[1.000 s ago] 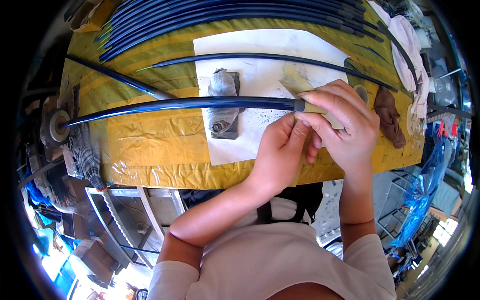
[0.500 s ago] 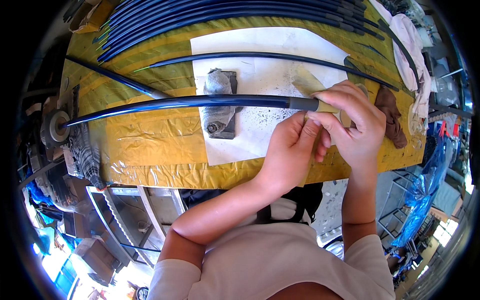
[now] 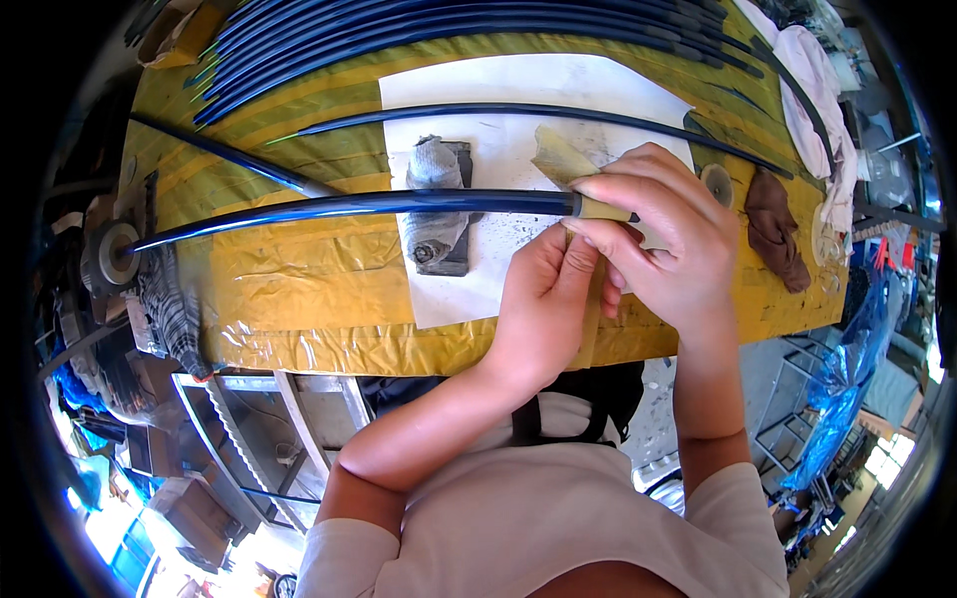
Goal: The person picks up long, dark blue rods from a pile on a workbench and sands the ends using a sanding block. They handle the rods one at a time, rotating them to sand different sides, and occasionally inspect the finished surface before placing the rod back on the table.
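A long dark blue tapered rod (image 3: 349, 206) lies crosswise in front of me, its left end at a round pale disc (image 3: 108, 252). Around its dark grey right section loops a yellowish strip of sandpaper (image 3: 602, 209), one end sticking up past the rod. My right hand (image 3: 673, 234) pinches the strip from the right, thumb and fingers at the rod. Just below the rod, my left hand (image 3: 543, 304) has its thumb pressed to its fingers on the strip's lower part. Under the rod's middle stands a support block wrapped in grey cloth (image 3: 436, 204).
Several blue rods (image 3: 439, 30) lie along the table's far side. Another rod (image 3: 528, 112) crosses the dust-specked white paper (image 3: 498, 289). A brown cloth (image 3: 776, 229) and a small round disc (image 3: 716, 183) lie to the right. Yellow sheeting (image 3: 289, 299) covers the table.
Both hands and the sandpaper have slid left along the rod, from near its tip to further in on the dark section. The round disc at the right has come into fuller view.
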